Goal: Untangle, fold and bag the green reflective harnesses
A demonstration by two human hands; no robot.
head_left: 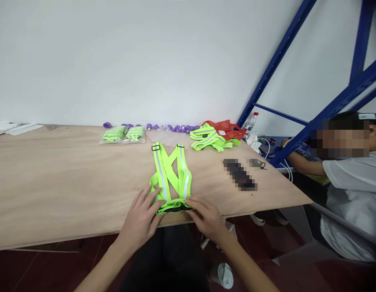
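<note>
Fluorescent yellow-green webbing with silvery stripes forms a strap harness [176,172], lying on the pale wooden bench [69,182] at its near edge. The left hand [143,213] is closed on the left end of the harness's folded lower edge, thumb on the near side and fingers over the top; the right hand [206,215] is closed likewise on the right end. How tightly either one grips cannot be told, and the fingers cover both ends of the fold. A dark strip shows inside it, its nature hard to make out. Above the fold the straps cross, with black buckles [156,147] at the far ends.

Beyond the harness to the left lie two clear plastic packets [135,134] of similar webbing; straight beyond it runs a row of small purple pieces [181,129], too small to identify. Beyond it to the right, a loose heap of yellow-green straps [208,138] partly covers a crumpled red plastic bag [226,127]. Right of the harness, a dark oblong object [240,175] is blurred by pixels. Farther right, blue metal shelving [330,107] partly blocks a person in a white short-sleeved top [347,174], cut off by the frame.
</note>
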